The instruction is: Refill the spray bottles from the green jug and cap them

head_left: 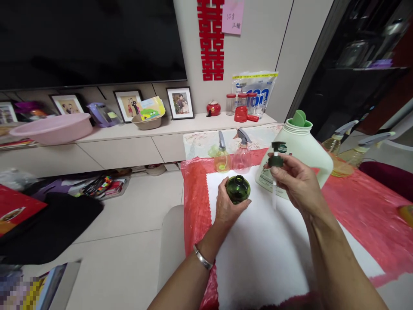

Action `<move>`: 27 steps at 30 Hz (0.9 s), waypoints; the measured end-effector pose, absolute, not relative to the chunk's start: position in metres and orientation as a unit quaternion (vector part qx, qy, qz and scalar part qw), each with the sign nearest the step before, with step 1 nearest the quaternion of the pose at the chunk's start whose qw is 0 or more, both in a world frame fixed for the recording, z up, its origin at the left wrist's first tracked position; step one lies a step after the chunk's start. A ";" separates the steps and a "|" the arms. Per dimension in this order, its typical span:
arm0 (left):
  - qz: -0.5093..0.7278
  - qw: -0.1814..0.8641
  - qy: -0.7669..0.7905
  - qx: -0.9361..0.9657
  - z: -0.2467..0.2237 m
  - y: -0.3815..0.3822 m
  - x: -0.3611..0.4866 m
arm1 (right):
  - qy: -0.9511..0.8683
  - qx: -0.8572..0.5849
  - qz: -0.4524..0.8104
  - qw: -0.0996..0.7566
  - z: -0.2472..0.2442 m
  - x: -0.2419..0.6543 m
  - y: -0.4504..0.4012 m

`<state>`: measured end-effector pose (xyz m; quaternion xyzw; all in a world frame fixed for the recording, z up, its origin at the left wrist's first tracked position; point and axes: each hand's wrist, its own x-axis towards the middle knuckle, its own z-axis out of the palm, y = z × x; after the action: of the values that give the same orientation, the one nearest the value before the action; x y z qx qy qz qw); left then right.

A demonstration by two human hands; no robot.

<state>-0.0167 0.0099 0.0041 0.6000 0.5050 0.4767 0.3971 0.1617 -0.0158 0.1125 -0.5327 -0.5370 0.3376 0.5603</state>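
My left hand [226,206] is wrapped round a dark green glassy bottle [238,189], whose open neck faces up. In my right hand [298,178] is a dark green pump head [276,160], pinched between thumb and fingers, its pale dip tube [274,198] hanging down. The pump is apart from the bottle, to its right. Behind my right hand stands a large pale green jug [305,146] with a green spout at its uncapped mouth. A yellow spray bottle [222,160] and a pink spray bottle [241,159] stand beyond the green bottle.
A white cloth [258,254] lies over red plastic sheeting [196,202] on the table. More yellowish spray bottles [346,161] stand at right. Along the cabinet are a pink basin [53,129], framed photos, red-lidded jars [231,105] and a plastic bag [271,86].
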 end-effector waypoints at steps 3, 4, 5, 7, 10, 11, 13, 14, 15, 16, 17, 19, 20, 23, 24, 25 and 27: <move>0.475 0.402 0.501 0.601 0.005 0.009 -0.017 | -0.526 -0.456 0.325 0.640 0.123 0.147 -0.005; 0.473 0.404 0.501 0.602 0.005 0.009 -0.017 | -0.530 -0.441 0.298 0.660 0.123 0.142 -0.002; 0.473 0.405 0.500 0.602 0.005 0.009 -0.017 | -0.535 -0.431 0.266 0.676 0.122 0.138 0.000; 0.477 0.405 0.499 0.600 0.005 0.010 -0.017 | -0.545 -0.432 0.213 0.686 0.118 0.133 0.003; 0.478 0.414 0.498 0.594 0.006 0.010 -0.017 | -0.575 -0.477 0.158 0.646 0.109 0.130 0.004; 0.477 0.417 0.498 0.593 0.007 0.010 -0.017 | -0.589 -0.489 0.143 0.627 0.106 0.130 0.005; 0.478 0.417 0.497 0.593 0.008 0.010 -0.017 | -0.622 -0.497 0.122 0.593 0.100 0.130 0.007; 0.479 0.414 0.496 0.594 0.008 0.010 -0.017 | -0.640 -0.494 0.118 0.577 0.097 0.130 0.009; 0.480 0.412 0.495 0.595 0.008 0.010 -0.017 | -0.657 -0.491 0.117 0.561 0.094 0.129 0.010; 0.479 0.411 0.496 0.597 0.007 0.010 -0.017 | -0.672 -0.489 0.118 0.544 0.091 0.128 0.012; 0.477 0.410 0.496 0.598 0.006 0.010 -0.017 | -0.685 -0.486 0.121 0.529 0.087 0.127 0.013; 0.476 0.408 0.495 0.602 0.003 0.011 -0.016 | -0.701 -0.484 0.135 0.507 0.081 0.126 0.015; 0.477 0.405 0.493 0.604 0.001 0.011 -0.016 | -0.705 -0.482 0.145 0.501 0.079 0.126 0.016; 0.494 0.386 0.488 0.607 -0.005 0.013 -0.014 | -0.707 -0.467 0.179 0.499 0.071 0.125 0.016; 0.499 0.380 0.485 0.609 -0.006 0.013 -0.014 | -0.707 -0.460 0.191 0.502 0.068 0.125 0.016; 0.502 0.378 0.481 0.611 -0.007 0.013 -0.014 | -0.706 -0.453 0.204 0.504 0.066 0.125 0.017; 0.501 0.383 0.472 0.617 -0.006 0.013 -0.015 | -0.703 -0.441 0.228 0.509 0.060 0.126 0.018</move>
<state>-0.0149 0.0129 -0.0059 0.6166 0.4716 0.5010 0.3825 0.1264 0.0183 0.0601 -0.4407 -0.7033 0.2282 0.5090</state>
